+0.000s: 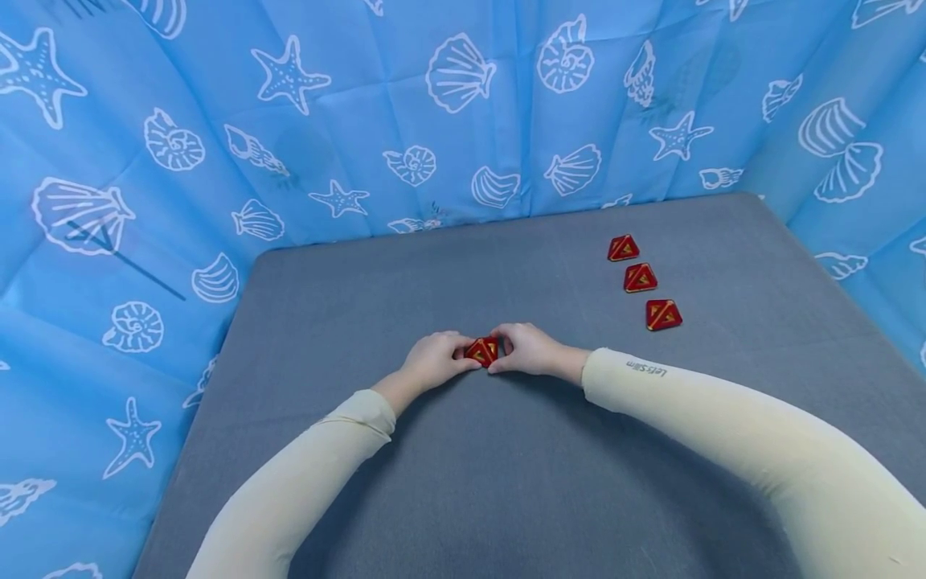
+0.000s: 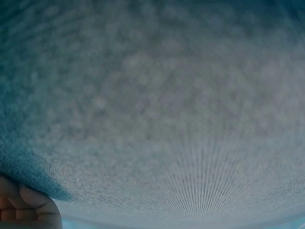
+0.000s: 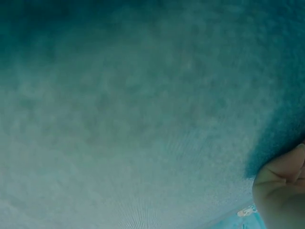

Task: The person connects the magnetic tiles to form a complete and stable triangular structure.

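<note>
At the middle of the table in the head view, a small red piece with gold markings (image 1: 481, 351) is held between both hands. The left hand (image 1: 436, 358) pinches its left side with thumb and fingers. From the right, the right hand (image 1: 532, 350) grips the other side the same way. Parts of the piece are covered by fingertips. Each wrist view catches only part of its own hand: the left hand (image 2: 29, 206) in the lower left corner, the right hand (image 3: 281, 188) at the lower right edge. The piece shows in neither wrist view.
Three similar red and gold pieces lie in a slanting row at the right: a far one (image 1: 623, 248), a middle one (image 1: 640, 277) and a near one (image 1: 663, 314). Grey cloth covers the table (image 1: 434, 482). A blue curtain with white shells (image 1: 448, 121) hangs behind and beside it.
</note>
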`<state>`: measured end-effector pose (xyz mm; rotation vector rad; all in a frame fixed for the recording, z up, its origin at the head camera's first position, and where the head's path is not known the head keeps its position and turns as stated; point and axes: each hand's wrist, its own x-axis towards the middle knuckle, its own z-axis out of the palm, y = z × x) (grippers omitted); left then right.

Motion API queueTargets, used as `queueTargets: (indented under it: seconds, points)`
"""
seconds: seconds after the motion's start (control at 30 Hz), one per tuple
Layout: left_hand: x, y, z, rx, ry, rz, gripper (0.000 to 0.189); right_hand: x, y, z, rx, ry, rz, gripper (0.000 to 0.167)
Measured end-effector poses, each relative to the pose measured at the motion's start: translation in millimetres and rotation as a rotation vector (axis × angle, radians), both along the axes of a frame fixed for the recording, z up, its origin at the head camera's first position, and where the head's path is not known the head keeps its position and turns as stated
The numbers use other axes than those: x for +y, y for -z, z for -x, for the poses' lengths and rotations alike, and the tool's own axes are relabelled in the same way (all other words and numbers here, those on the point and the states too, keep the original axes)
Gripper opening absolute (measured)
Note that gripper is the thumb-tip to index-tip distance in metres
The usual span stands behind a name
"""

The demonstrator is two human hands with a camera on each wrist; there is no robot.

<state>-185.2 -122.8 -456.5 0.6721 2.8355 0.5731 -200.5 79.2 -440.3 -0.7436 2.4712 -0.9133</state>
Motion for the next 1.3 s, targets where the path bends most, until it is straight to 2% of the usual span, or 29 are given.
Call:
queueTargets:
  seconds: [0.53, 0.73, 0.83, 0.97, 1.1, 1.3]
  points:
    - [-0.6, 0.8, -4.8, 0.002, -0.010, -0.014, 0.034, -4.4, 1.2, -5.5, 0.034, 0.031, -0.042, 0.052]
    - [1.3, 0.1, -5.9, -0.015, -0.038, -0.028, 0.036, -2.9, 0.8, -5.8, 0.026, 0.042, -0.031, 0.052]
    - [3.0, -1.4, -5.1, -0.046, -0.063, -0.080, 0.037, -0.1, -0.6, -5.4, 0.012, 0.051, -0.009, 0.052]
    - [5.8, -3.3, -3.7, -0.099, -0.086, -0.196, 0.035, 6.1, -1.3, -4.3, -0.008, 0.056, 0.031, 0.052]
    - [8.8, -3.6, -3.3, -0.096, -0.089, -0.257, 0.028, 14.5, -2.0, -4.5, -0.018, 0.047, 0.077, 0.050]
    - [17.8, -6.1, -8.6, -0.114, -0.087, -0.325, 0.024, 29.5, -5.0, -9.5, -0.008, 0.029, 0.120, 0.047]
